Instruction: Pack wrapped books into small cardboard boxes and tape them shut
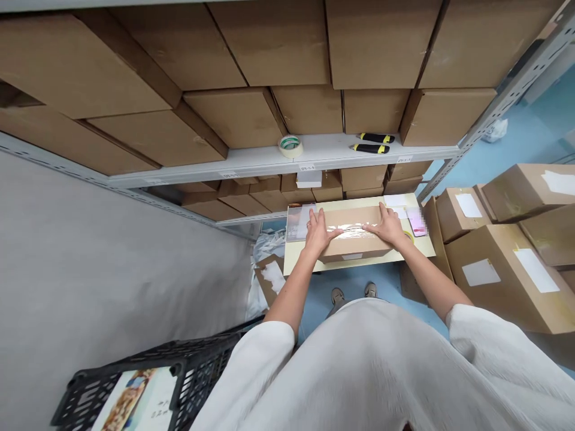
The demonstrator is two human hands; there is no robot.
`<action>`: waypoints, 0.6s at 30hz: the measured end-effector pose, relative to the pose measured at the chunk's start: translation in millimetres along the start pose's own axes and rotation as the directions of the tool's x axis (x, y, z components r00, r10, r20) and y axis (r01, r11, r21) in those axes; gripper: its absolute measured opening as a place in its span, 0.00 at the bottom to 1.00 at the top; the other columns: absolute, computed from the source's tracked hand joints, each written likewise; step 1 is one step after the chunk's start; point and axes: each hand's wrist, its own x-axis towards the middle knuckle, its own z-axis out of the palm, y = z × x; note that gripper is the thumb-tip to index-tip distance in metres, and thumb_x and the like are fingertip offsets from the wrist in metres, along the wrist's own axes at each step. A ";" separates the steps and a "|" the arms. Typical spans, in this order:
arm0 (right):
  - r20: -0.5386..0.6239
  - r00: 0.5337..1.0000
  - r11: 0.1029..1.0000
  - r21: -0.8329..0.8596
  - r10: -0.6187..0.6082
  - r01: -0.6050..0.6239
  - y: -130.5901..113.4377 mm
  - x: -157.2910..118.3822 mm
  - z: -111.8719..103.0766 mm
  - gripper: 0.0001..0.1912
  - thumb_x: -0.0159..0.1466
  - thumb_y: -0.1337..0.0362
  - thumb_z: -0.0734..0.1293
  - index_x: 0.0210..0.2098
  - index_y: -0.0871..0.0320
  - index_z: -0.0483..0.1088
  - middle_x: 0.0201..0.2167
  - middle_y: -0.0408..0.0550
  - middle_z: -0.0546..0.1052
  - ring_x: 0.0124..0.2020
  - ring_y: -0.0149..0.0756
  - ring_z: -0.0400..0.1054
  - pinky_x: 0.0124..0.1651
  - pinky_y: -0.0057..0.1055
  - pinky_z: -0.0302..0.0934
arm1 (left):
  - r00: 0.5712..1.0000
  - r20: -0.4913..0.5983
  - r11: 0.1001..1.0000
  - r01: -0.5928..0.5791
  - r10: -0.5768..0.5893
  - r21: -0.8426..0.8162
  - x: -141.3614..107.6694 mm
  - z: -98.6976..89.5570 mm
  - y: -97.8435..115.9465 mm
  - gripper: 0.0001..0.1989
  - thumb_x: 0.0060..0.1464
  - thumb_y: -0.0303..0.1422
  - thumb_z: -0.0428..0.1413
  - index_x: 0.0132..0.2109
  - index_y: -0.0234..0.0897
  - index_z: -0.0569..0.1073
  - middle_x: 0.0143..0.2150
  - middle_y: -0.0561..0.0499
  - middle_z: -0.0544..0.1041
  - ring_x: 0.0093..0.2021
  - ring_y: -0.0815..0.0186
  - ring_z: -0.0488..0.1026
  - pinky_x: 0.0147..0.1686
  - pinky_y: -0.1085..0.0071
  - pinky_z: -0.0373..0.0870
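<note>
A brown cardboard box [354, 242] lies on a small pale-yellow table, with shiny clear tape [353, 231] along the middle of its top. My left hand [318, 234] rests on the box's left end, fingers spread and thumb pointing inward along the tape. On the right end lies my right hand [387, 226], also with fingers apart and its thumb on the tape. Both hands touch the box without wrapping round it. Partly hidden by my right wrist is a yellow tape roll [408, 236].
Behind the table [296, 263], shelves hold brown boxes. On the shelf edge [327, 146] lie a masking tape roll [290, 146] and two black-and-yellow utility knives [371, 148]. Labelled cartons [498, 269] are stacked to the right. A black crate [193, 371] stands at lower left.
</note>
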 end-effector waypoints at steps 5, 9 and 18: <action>0.005 1.000 1.000 0.027 -0.006 0.006 3.2 -1.0 -10.8 0.59 0.65 0.35 0.73 0.82 0.57 0.47 0.68 0.69 0.69 0.69 0.69 0.62 0.71 0.55 0.58 | 0.989 0.089 0.991 -0.116 0.122 -0.061 -1.2 -20.6 -3.0 0.66 0.49 0.61 0.73 0.84 0.44 0.51 0.87 0.34 0.32 0.85 0.29 0.41 0.79 0.38 0.54; -0.138 0.989 0.992 0.110 -0.044 0.060 0.2 -2.8 -31.9 0.47 0.72 0.36 0.65 0.79 0.56 0.55 0.68 0.67 0.69 0.70 0.65 0.63 0.72 0.54 0.59 | 0.980 -0.109 0.974 -0.179 0.164 -0.139 -4.1 -40.2 6.3 0.50 0.62 0.53 0.66 0.83 0.48 0.54 0.88 0.42 0.39 0.85 0.39 0.45 0.81 0.43 0.52; -0.241 0.970 0.961 0.257 -0.033 0.097 14.1 -23.7 -3.9 0.28 0.74 0.37 0.61 0.57 0.53 0.69 0.59 0.60 0.75 0.52 0.52 0.74 0.59 0.51 0.70 | 0.931 -0.353 0.915 -0.221 0.095 -0.337 -12.1 -15.0 -13.7 0.39 0.67 0.42 0.62 0.79 0.44 0.58 0.79 0.36 0.60 0.81 0.47 0.58 0.79 0.48 0.60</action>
